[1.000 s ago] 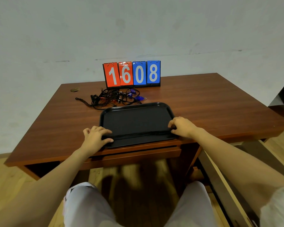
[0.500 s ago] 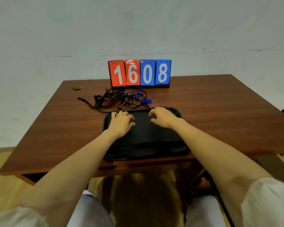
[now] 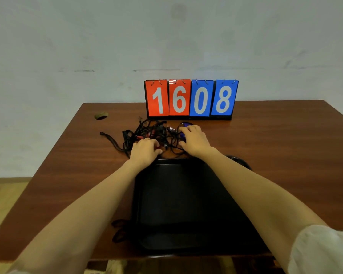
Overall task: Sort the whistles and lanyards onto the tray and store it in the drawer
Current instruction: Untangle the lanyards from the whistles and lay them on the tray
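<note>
A tangled heap of black lanyards (image 3: 147, 133) with small red and blue whistles lies on the wooden desk (image 3: 275, 139), just beyond the far rim of the black tray (image 3: 186, 204). My left hand (image 3: 145, 151) rests on the near left side of the heap, fingers curled over a red piece. My right hand (image 3: 194, 140) lies on its right side, fingers over a blue whistle (image 3: 183, 135). Whether either hand grips anything is hidden by the fingers. The tray is empty between my forearms.
A flip scoreboard (image 3: 191, 98) reading 1608 stands at the desk's back edge, right behind the heap. A cable hole (image 3: 101, 115) is at the back left. A loose lanyard end (image 3: 111, 138) trails left. White wall behind.
Both hands moved forward from the tray's near edge, over the tray, onto the lanyard heap. The view has come closer to the desk.
</note>
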Tool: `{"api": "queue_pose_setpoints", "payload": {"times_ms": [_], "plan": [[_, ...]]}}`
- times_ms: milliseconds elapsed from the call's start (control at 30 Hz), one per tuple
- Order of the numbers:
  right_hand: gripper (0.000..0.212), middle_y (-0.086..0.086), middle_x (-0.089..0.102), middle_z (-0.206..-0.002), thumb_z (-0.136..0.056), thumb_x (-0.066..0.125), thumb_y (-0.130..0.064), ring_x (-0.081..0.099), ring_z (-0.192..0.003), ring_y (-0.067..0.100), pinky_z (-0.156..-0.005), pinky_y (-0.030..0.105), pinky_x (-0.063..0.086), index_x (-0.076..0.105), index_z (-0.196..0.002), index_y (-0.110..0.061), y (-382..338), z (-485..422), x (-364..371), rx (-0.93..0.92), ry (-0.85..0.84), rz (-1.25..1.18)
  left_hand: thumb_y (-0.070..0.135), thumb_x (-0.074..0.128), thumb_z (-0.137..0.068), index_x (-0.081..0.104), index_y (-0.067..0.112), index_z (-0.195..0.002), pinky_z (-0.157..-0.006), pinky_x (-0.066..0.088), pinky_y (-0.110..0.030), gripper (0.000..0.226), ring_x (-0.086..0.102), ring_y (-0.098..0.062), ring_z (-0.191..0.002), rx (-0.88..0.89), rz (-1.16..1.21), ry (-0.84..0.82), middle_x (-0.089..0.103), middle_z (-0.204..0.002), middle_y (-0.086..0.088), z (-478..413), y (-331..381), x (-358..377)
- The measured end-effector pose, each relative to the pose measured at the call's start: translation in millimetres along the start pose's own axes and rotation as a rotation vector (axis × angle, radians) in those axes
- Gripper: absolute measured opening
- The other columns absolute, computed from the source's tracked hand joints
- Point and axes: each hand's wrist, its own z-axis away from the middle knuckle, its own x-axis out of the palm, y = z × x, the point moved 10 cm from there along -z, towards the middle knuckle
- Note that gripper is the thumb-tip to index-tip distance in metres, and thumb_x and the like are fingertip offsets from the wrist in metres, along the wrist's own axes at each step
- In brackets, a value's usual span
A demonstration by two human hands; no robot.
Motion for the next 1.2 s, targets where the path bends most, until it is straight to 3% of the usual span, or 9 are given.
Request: {"api": "queue_pose_setpoints", "payload": {"times_ms": [300,433,600,733,800,867,1033,1133,1200], "plan": [[0.029,0.014,0.057,-0.123,-0.095,0.05,-0.014,0.052,-0.112,0.029,-0.089,0.039,0.046,0.052,-0.124,-0.007,21.1,-18.8,-0.2,0.107,0.098,0.065,0.025,0.061,-0.09,0.067,0.014,-0.093,-0.072,0.042,-0.031,0.013,0.063,-0.025,-0.088,-0.056,0.072,-0.009,0.066,-0.092,-0.002,-11.2,-15.0,13.5],[0.018,0.004,0.064,-0.102,-0.097,0.049,-0.023,0.058,-0.092,0.019,-0.077,0.034,0.051,0.061,-0.105,-0.013,20.2,-12.5,-42.6,0.121,0.255,-0.251,0.021,0.057,-0.092,0.066,0.015,-0.1,-0.078,0.046,-0.036,0.014,0.061,-0.028,-0.094,-0.042,-0.006,0.038,0.064,-0.107,-0.006,-10.9,-12.1,6.7],[0.018,-0.004,0.057,-0.089,-0.099,0.046,-0.021,0.053,-0.078,0.01,-0.068,0.019,0.044,0.057,-0.108,-0.01,-5.1,1.9,-122.5,0.022,0.454,-0.583,0.033,0.05,-0.095,0.061,0.011,-0.111,-0.073,0.047,-0.037,0.03,0.059,-0.028,-0.098,-0.029,0.0,0.166,0.053,-0.115,-0.007,1.1,9.9,-29.6],[0.015,-0.005,0.059,-0.086,-0.098,0.048,-0.019,0.053,-0.073,0.003,-0.065,0.022,0.047,0.057,-0.105,-0.01,-31.0,14.2,-174.9,-0.09,0.492,-0.752,0.036,0.056,-0.092,0.045,0.015,-0.134,-0.078,0.043,-0.027,0.047,0.057,-0.022,-0.101,0.088,0.317,0.236,0.044,-0.131,-0.002,9.7,37.9,-78.9],[0.01,-0.003,0.061,-0.084,-0.097,0.049,-0.018,0.055,-0.072,0.007,-0.062,0.024,0.051,0.057,-0.101,-0.012,-40.1,21.4,-194.0,-0.127,0.503,-0.811,0.035,0.062,-0.088,0.037,0.019,-0.141,-0.08,0.044,-0.023,0.061,0.055,-0.016,-0.088,0.161,0.517,0.243,0.042,-0.129,0.007,15.3,57.4,-105.3],[0.006,-0.005,0.061,-0.079,-0.096,0.05,-0.016,0.058,-0.066,0.004,-0.056,0.014,0.051,0.056,-0.097,-0.014,-48.1,29.3,-208.7,-0.163,0.509,-0.85,0.03,0.062,-0.089,0.039,0.02,-0.141,-0.071,0.044,-0.017,0.057,0.053,-0.011,-0.079,0.183,0.627,0.212,0.048,-0.125,0.009,18.1,77.3,-124.0],[0.009,0.001,0.06,-0.079,-0.097,0.048,-0.011,0.059,-0.066,0.005,-0.064,0.012,0.05,0.056,-0.1,-0.009,-45.3,45.7,-228.9,-0.156,0.533,-0.935,0.021,0.056,-0.093,0.06,0.003,-0.117,-0.069,0.041,-0.018,0.03,0.055,-0.015,-0.081,0.153,0.576,0.149,0.061,-0.098,-0.006,17.8,101.2,-133.5],[0.008,0.002,0.061,-0.081,-0.096,0.048,-0.009,0.061,-0.073,0.016,-0.075,0.028,0.056,0.055,-0.097,-0.01,-31.0,50.4,-234.1,-0.126,0.527,-0.917,0.02,0.053,-0.095,0.06,0.004,-0.108,-0.072,0.041,-0.027,0.022,0.053,-0.018,-0.079,0.092,0.512,0.263,0.06,-0.092,-0.006,23.9,94.1,-140.1],[0.008,0.004,0.061,-0.083,-0.096,0.048,-0.006,0.061,-0.07,0.015,-0.073,0.019,0.054,0.055,-0.095,-0.009,-17.2,52.0,-235.8,-0.089,0.539,-0.867,0.019,0.048,-0.096,0.058,0.005,-0.105,-0.069,0.041,-0.03,0.02,0.054,-0.02,-0.076,0.031,0.526,0.353,0.059,-0.087,-0.005,27.4,81.5,-148.2]]}}
